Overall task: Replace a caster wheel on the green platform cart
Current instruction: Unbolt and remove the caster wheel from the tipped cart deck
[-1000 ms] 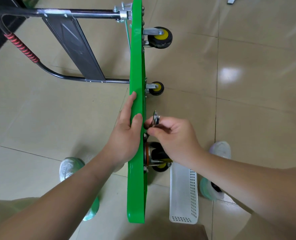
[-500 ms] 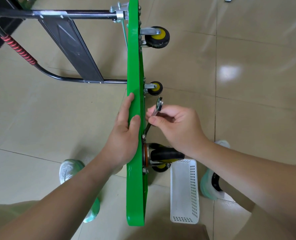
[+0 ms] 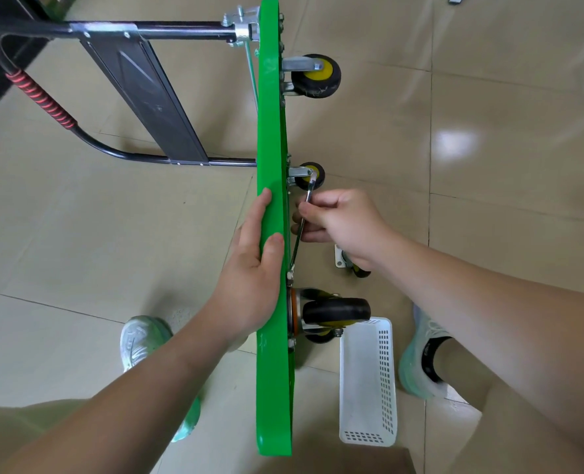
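Change: the wrench (image 3: 300, 230) now stands swung farther, its far end up by the small far wheel (image 3: 319, 170). Your right hand (image 3: 345, 227) has gone with it, uncovering a loose caster (image 3: 347, 265) on the floor.
Hidden: the wrench's near end at the bolt beside the near caster wheel (image 3: 335, 311), seating unclear; the loose caster sits half behind your wrist.
Grip: your left hand (image 3: 249, 268) clasps the upper edge of the green platform cart (image 3: 271, 131), which is tipped on its side. Your right fingers curl round the wrench shank.
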A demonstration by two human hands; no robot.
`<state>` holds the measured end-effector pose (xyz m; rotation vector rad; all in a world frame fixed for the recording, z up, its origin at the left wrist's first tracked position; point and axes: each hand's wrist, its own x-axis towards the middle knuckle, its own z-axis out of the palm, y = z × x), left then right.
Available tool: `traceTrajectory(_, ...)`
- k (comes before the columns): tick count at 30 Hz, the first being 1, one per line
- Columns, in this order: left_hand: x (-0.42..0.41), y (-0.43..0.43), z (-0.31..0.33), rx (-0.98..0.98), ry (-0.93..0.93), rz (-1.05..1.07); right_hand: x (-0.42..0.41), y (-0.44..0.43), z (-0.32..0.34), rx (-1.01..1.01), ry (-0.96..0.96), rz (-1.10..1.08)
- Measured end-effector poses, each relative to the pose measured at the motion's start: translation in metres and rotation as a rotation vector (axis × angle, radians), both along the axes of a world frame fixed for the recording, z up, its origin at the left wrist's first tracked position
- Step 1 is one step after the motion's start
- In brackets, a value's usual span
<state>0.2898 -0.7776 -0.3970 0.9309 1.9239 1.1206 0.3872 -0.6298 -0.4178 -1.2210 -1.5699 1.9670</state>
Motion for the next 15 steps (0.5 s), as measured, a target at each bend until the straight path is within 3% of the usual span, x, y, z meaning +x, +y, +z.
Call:
traceTrajectory(6, -0.001, 0.000, -0.004, -0.005, -0.020, 0.002, -0.009, 0.007, -0.015, -0.123, -0.025, 0.014)
traceTrajectory(15, 0.000, 0.001, -0.001, -0.016, -0.036, -0.004, -0.018, 0.010, -0.017, -0.071, -0.098, 0.085)
